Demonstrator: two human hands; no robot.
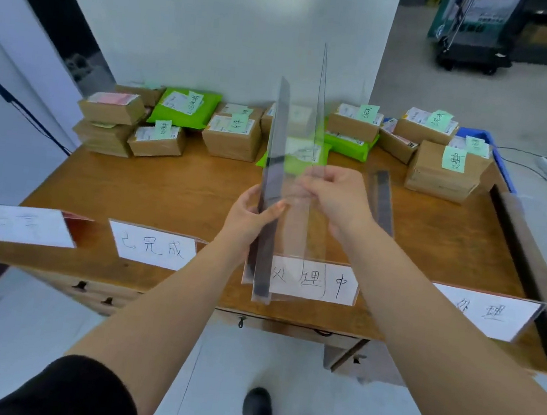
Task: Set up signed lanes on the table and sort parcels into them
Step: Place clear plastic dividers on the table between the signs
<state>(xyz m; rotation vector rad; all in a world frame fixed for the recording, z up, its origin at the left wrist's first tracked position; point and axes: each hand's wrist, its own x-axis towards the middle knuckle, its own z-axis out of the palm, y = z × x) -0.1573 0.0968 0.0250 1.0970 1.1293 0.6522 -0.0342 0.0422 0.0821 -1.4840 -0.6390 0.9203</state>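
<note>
Clear dividers up over the table, both hands on them.

I see my left hand [253, 212] pinching the dark-edged clear divider strip [272, 186] and my right hand [334, 194] curled round a second clear sheet [312, 136], above the middle sign [315, 279]. They look light, stiff and slippery, so I'd grip low along the edges.
</note>
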